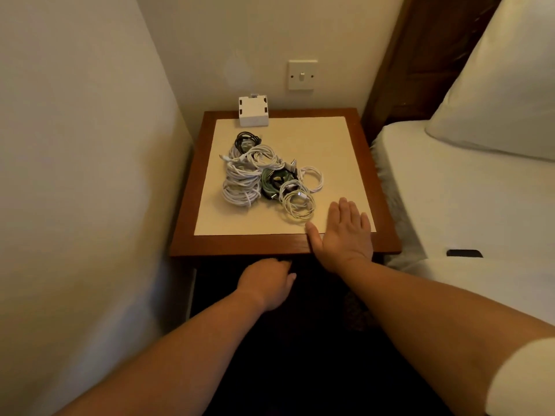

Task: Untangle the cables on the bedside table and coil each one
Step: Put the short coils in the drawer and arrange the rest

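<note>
A heap of cables [264, 172] lies in the middle of the bedside table [240, 244]. It holds thick white coils [240, 184] on the left, a black coil [247, 139] at the back, a green and black coil [274, 181] in the centre and thin white loops [297, 202] at the front right. My right hand [342, 232] lies flat and open on the table's front right corner, just right of the thin loops and not touching them. My left hand [268, 282] is curled below the table's front edge; its fingertips are hidden under the rim.
A small white box [253, 111] stands at the table's back edge against the wall, under a wall switch [301, 75]. A bed with a white pillow [495, 94] borders the table on the right. A pale wall or mattress side [75, 175] closes in on the left.
</note>
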